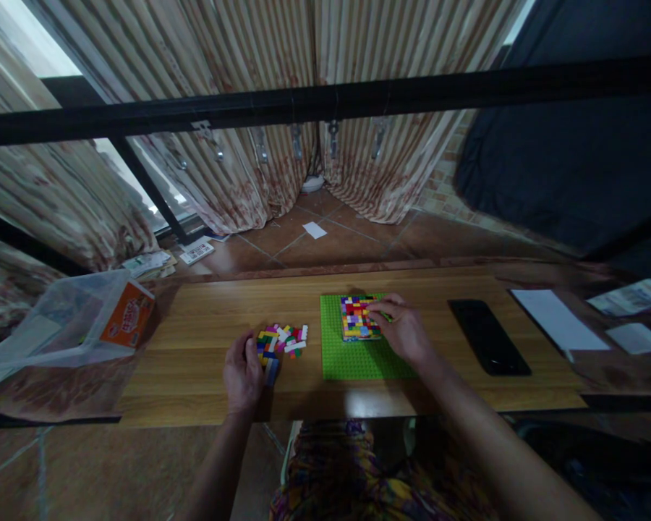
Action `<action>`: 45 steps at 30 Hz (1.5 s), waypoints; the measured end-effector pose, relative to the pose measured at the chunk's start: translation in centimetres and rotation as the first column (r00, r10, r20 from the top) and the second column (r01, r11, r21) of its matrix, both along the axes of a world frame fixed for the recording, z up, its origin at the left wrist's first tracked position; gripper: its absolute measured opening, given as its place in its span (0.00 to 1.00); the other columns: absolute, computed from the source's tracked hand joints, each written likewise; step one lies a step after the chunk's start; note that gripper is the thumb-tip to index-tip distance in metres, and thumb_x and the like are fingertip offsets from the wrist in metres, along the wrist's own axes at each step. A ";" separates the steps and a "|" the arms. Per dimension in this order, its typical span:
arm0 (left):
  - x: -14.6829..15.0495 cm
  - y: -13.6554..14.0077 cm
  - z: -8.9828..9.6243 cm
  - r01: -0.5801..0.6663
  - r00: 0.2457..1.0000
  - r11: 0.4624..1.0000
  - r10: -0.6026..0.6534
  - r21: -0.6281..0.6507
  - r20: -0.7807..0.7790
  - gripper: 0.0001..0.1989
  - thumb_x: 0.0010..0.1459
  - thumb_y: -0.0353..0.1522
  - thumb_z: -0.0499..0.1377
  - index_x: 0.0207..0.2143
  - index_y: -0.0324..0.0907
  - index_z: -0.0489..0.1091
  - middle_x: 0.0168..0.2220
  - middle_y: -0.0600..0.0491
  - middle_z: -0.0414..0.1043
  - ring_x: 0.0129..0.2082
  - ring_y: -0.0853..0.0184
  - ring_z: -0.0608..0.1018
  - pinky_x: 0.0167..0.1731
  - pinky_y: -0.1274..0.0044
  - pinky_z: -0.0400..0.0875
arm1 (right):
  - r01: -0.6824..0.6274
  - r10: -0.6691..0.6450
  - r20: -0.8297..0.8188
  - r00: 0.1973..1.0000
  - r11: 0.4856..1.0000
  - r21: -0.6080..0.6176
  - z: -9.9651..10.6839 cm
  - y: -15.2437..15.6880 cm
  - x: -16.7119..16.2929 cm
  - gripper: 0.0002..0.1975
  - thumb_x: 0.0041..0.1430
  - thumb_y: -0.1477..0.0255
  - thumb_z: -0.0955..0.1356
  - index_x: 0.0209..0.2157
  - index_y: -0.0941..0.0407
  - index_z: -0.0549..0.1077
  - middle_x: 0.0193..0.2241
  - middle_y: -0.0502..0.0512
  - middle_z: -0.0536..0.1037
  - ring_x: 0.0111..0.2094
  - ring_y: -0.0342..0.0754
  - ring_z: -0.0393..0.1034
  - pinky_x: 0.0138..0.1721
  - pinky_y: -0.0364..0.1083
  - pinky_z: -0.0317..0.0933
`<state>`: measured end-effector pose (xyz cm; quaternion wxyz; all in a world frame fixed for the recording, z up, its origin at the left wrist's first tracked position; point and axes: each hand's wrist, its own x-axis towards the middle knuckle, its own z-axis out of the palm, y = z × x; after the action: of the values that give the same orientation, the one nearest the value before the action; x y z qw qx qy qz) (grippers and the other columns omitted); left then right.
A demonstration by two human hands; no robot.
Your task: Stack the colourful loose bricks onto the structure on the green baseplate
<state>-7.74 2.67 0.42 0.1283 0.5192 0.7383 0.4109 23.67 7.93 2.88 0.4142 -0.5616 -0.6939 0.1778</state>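
A block of toy bricks [354,329] in many colours stands built up on a green baseplate [347,364]. Above its right side is my right hand [404,329], thumb and forefinger pinched together against the top bricks. Whatever lies between those fingertips is too small to make out. Left of the baseplate, loose toy bricks [290,339] in white, red, pink, green and other colours lie in a pile on the wood. My left hand [244,373] rests at the pile's left edge, fingers loosely curved beside the bricks and apart from the thumb. A grey-blue piece [272,372] lies by its palm.
Wooden tabletop [195,325] under everything. On the right lie a black phone-like slab [488,336] and a white sheet [558,318]. A clear plastic bin [81,311] with an orange label stands left. A dark metal bar [304,105] with hanging clips crosses beyond the table.
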 end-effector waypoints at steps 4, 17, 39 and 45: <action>0.0 0.0 0.0 -0.009 1.000 1.000 0.009 -0.005 0.002 0.21 0.63 0.40 0.47 0.45 0.38 0.72 0.44 0.43 0.76 0.45 0.59 0.77 0.47 0.69 0.71 | 0.003 -0.007 -0.074 0.997 0.999 -0.049 0.0 0.1 -0.2 0.09 0.56 0.68 0.67 0.34 0.52 0.79 0.34 0.53 0.75 0.34 0.47 0.71 0.38 0.48 0.65; -0.2 0.0 -0.6 -0.009 1.000 1.000 0.009 0.029 0.004 0.20 0.62 0.41 0.47 0.45 0.39 0.72 0.44 0.44 0.76 0.45 0.58 0.77 0.47 0.68 0.71 | 0.288 -0.341 -0.287 0.895 0.934 -0.213 -0.6 0.1 0.1 0.22 0.54 0.55 0.66 0.41 0.59 0.76 0.37 0.61 0.79 0.35 0.51 0.73 0.39 0.52 0.66; 0.2 -0.1 -0.3 -0.014 1.000 0.999 0.013 0.033 0.016 0.20 0.63 0.41 0.48 0.45 0.39 0.72 0.44 0.45 0.76 0.45 0.60 0.76 0.47 0.70 0.70 | 0.240 -0.370 -0.477 0.798 0.919 -0.311 -2.7 0.8 -3.0 0.28 0.47 0.51 0.70 0.42 0.59 0.75 0.36 0.58 0.79 0.36 0.51 0.73 0.38 0.50 0.67; 0.0 0.1 -0.6 0.002 1.000 0.999 -0.003 0.047 0.009 0.20 0.63 0.41 0.48 0.44 0.38 0.73 0.41 0.44 0.76 0.43 0.60 0.77 0.45 0.69 0.71 | 0.202 -0.380 -0.490 0.785 0.904 -0.377 -2.5 0.7 -2.9 0.30 0.46 0.51 0.70 0.44 0.59 0.74 0.36 0.58 0.79 0.35 0.51 0.73 0.38 0.51 0.68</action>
<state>-7.75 2.77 -0.21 0.1198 0.5212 0.7271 0.4305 20.80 8.59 0.39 0.5277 -0.6441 -0.4121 0.3698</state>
